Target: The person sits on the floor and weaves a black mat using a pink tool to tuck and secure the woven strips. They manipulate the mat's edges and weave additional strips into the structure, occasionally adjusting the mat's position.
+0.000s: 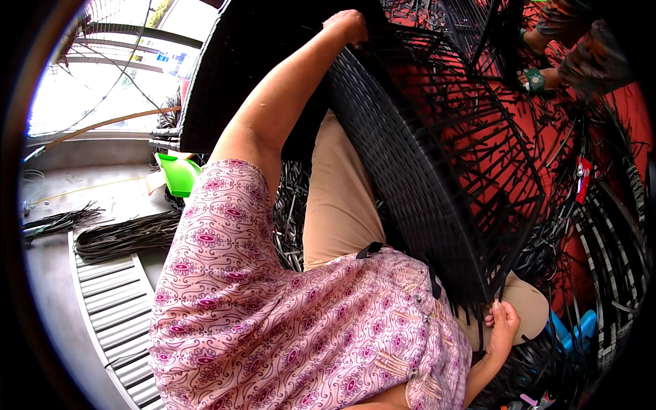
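A black woven wicker furniture piece [403, 157] slants across my lap, its long side running from the top middle down to the lower right. Around its upper corner my left hand [348, 27] is closed, with the fingertips hidden in the dark. At the opposite, lower corner my right hand [503, 320] pinches a thin black plastic strip [497, 290] between thumb and fingers. Many loose strip ends [478, 137] fan out from the piece's far side. More strip ends hang beside my right hand.
Another person's foot in a green sandal [536, 80] is at the upper right on the red floor [629, 116]. Strip bundles [130, 236] lie at the left near a white slatted rack [116, 301]. A green dustpan-like thing [179, 175] and a blue object [581, 331] are nearby.
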Available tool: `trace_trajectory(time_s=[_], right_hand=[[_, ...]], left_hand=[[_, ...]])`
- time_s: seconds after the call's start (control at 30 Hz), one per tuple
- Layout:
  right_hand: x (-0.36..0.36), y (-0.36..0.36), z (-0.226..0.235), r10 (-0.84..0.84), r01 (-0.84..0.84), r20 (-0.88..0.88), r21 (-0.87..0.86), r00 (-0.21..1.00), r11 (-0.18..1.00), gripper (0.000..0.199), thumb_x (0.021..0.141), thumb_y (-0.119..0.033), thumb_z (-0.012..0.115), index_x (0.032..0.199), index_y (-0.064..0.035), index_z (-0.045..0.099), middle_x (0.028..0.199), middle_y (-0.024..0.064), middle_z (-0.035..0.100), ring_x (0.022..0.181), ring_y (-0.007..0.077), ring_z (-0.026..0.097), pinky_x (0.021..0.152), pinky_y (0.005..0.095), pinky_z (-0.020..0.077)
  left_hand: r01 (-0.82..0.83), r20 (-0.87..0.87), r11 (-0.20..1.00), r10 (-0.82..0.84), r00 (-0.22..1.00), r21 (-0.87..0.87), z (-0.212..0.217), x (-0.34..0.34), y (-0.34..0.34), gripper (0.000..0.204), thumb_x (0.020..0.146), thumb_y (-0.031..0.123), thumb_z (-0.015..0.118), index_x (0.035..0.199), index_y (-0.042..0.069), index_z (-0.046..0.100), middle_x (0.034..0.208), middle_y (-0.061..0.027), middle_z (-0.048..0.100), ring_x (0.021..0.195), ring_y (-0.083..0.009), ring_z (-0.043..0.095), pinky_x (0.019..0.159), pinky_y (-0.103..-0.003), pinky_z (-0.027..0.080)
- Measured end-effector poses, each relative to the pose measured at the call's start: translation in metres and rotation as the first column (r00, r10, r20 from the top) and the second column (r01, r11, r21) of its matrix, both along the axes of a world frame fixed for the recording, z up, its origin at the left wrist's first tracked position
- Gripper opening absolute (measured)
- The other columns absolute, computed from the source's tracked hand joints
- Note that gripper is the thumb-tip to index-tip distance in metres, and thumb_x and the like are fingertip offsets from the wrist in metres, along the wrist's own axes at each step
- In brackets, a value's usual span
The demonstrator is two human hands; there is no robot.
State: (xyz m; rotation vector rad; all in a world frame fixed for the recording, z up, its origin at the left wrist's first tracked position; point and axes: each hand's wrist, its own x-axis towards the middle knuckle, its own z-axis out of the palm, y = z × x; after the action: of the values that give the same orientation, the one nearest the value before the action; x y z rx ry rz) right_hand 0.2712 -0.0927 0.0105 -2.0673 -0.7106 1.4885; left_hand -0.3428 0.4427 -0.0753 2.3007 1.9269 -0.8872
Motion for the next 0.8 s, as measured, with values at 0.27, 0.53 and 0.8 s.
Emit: trace_trajectory(time_s=[0.27,0.53,0.8], right_hand=[[0.004,-0.010,0.007,-0.009,0.009,0.013,-0.009,1.000,1.000,0.026,0.095,-0.025,0.074,0.102,0.0002,0.071,0.079,-0.0016,0.062,0.067,0.0065,0.055,0.061,0.0226,0.0427],[-0.001,-0.009,0.014,-0.009,0.010,0.030,-0.013,1.000,1.000,0.027,0.095,-0.025,0.075,0.104,0.0010,0.072,0.079,-0.0007,0.063,0.066,0.0063,0.054,0.060,0.0221,0.0428],[-0.011,-0.008,0.017,-0.062,0.063,0.027,-0.009,0.998,0.998,0.026,0.094,-0.020,0.074,0.107,0.0031,0.071,0.080,0.0003,0.065,0.065,0.0072,0.056,0.060,0.0219,0.0436]], left_hand=[[-0.281,0.112,0.953,0.269,0.957,0.110,0.058,0.045,-0.042,0.036,0.085,0.037,0.076,0.114,0.016,0.078,0.113,-0.0090,0.076,0.107,-0.0329,0.072,0.091,-0.044,0.059],[-0.347,0.111,0.921,0.331,0.937,0.178,0.069,0.067,-0.059,0.036,0.086,0.029,0.069,0.119,0.017,0.078,0.125,-0.0079,0.074,0.114,-0.0306,0.072,0.093,-0.046,0.058],[-0.375,0.412,0.924,0.311,0.856,0.080,0.028,-0.026,-0.007,0.027,0.090,0.026,0.074,0.117,0.021,0.078,0.112,0.0001,0.077,0.103,-0.0160,0.074,0.087,-0.032,0.061]])
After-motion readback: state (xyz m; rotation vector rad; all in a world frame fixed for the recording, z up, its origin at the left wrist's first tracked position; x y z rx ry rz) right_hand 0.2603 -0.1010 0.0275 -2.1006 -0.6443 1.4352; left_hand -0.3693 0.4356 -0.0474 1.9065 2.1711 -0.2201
